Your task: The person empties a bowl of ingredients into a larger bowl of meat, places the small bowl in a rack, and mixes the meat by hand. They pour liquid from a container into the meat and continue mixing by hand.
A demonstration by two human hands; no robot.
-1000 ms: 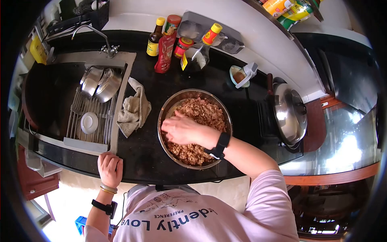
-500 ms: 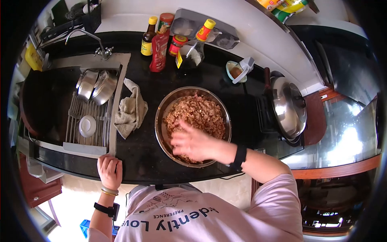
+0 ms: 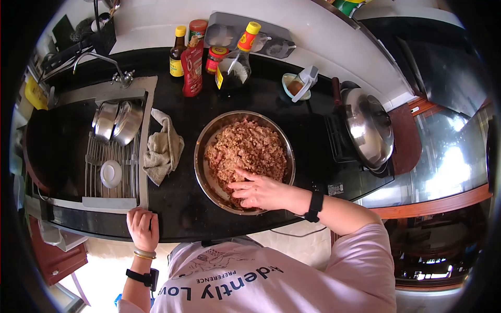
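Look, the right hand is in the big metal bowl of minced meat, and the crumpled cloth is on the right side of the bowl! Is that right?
Not quite: the crumpled cloth is on the left side of the bowl. The head view shows it. The right hand is in the minced meat, as you said.

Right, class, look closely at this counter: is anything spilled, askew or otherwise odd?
Nothing looks seriously wrong. The cloth lies crumpled beside the sink rack rather than folded, and a thin cable loops loosely below the counter's front edge. No spill shows around the metal bowl; the mince sits inside it.
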